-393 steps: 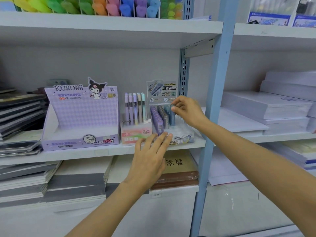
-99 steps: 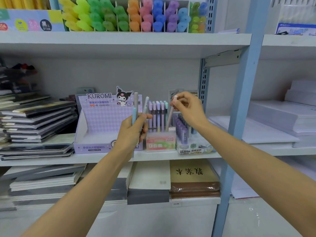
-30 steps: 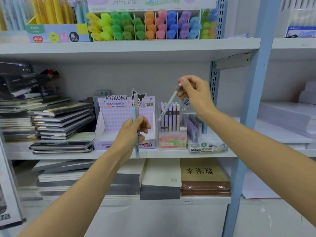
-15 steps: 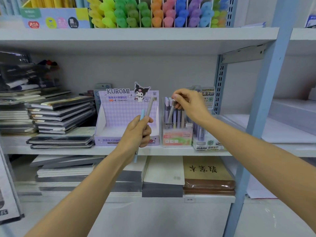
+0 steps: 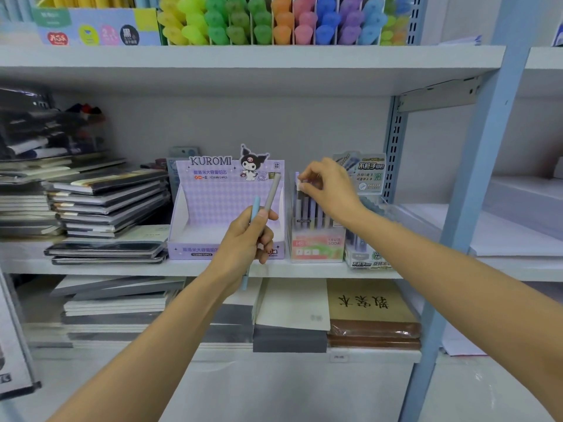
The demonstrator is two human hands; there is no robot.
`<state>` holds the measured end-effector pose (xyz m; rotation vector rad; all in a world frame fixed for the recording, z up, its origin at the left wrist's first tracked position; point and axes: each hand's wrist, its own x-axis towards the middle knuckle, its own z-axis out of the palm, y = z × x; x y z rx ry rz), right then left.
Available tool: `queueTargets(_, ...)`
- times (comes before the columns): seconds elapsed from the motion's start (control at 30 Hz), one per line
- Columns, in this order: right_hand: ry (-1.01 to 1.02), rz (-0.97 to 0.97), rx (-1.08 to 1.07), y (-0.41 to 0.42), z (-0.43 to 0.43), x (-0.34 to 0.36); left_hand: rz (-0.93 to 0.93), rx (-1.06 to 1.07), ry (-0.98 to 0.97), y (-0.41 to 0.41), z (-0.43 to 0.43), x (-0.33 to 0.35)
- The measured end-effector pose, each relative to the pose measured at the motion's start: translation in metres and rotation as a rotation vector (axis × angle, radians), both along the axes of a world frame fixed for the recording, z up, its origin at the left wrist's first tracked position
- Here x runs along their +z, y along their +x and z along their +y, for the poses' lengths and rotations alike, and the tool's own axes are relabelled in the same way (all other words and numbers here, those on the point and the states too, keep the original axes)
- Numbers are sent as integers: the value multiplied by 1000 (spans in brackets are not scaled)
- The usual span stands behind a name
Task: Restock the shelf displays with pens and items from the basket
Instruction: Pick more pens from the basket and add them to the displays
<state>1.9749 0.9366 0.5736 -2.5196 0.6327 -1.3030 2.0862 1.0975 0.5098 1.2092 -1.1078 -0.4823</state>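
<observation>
Fingers (image 5: 310,174) of the right hand (image 5: 330,190) are curled together, pinching the pale top of a pen (image 5: 299,186) that stands in the clear pen holder. Those of the left hand (image 5: 243,242) are wrapped round two spare pens. The white shelf (image 5: 122,267) carries the displays side by side along its front edge, probably so shoppers can reach them. On it, the purple display box (image 5: 213,205) sits left of centre with its tray apparently bare, so it likely needs filling too. Just beside it on the right is the pen holder (image 5: 316,248), whose pens stand upright in rows. The pinched pen seems to be getting seated into a free slot there. The grey pen (image 5: 273,190) and the light blue pen (image 5: 255,208) point upward in the left fist, near the holder. That probably lets the right hand take them one at a time. The basket is out of view.
</observation>
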Motion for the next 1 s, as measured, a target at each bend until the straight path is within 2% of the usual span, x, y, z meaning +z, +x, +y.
queueTargets(0.1, 38, -33, 1, -5, 4, 3, -10, 17, 1, -1, -1, 1)
queueTargets(0.2, 208, -152, 246, -16, 17, 15, -25, -3, 8, -4, -2, 2)
queueTargets(0.3, 338, -79, 463, -26, 30, 19, -35, -30, 13, -13, -5, 4)
queueTargets(0.37, 335, -29, 505, -31, 34, 20, -42, -43, 12, -18, -6, 5)
queueTargets(0.43, 367, -59, 523, -35, 35, 22, -26, -55, 16, -21, -6, 7)
queueTargets(0.57, 428, -220, 536, -49, 32, 26, 122, -39, 9, -19, -2, 16)
queueTargets(0.7, 538, -355, 523, -65, 27, 27, 407, 7, -23, -16, 2, 24)
queueTargets(0.77, 559, -284, 500, -71, 25, 24, 504, 34, -98, -18, 4, 27)
queueTargets(0.87, 542, -63, 489, -78, 24, 14, 564, 55, -227, -24, 4, 31)
queueTargets(1.0, 483, 163, 546, -83, 28, 2, 496, 72, -307, -34, 3, 36)
